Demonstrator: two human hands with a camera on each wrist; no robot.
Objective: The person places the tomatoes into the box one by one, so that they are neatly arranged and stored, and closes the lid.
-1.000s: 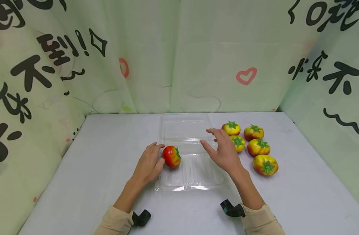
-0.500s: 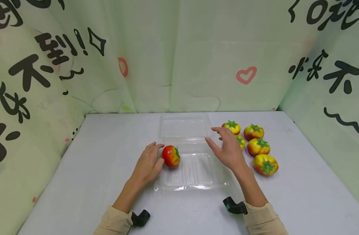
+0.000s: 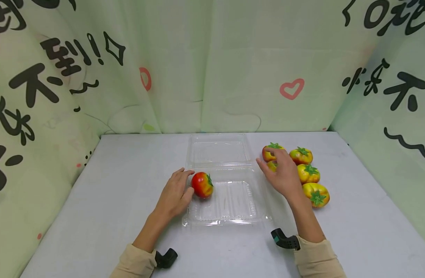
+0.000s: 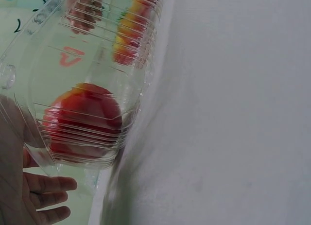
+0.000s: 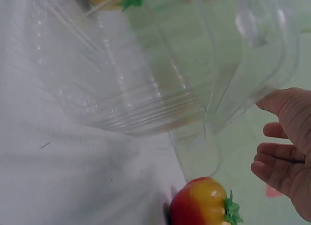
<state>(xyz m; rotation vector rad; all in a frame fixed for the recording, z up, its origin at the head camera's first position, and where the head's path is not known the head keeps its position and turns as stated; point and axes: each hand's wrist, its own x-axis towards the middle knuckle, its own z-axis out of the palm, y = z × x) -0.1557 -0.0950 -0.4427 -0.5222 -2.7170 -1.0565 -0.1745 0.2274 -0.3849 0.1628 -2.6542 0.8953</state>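
Loading the clear tray point(image 3: 219, 222) looks to be the step in hand: one red tomato point(image 3: 202, 185) sits inside at the tray's left end, while five more tomatoes point(image 3: 308, 174) stand on the counter point(image 3: 136, 162) to its right. The tray's lid point(image 3: 217, 151) lies open behind it. The left hand point(image 3: 175, 193), fingers loosely extended, is at the tray's left edge; whether it touches the plastic I cannot tell. The right hand point(image 3: 284, 173) is right of the tray above the nearer tomatoes, thumb and fingers apart. The next move probably calls for closing it round one and lifting that clear of the tray's rim. The right wrist view shows the palm side holding nothing, hidden from the head view; the left wrist view shows the tray's ribbed wall in front of the loaded tomato.
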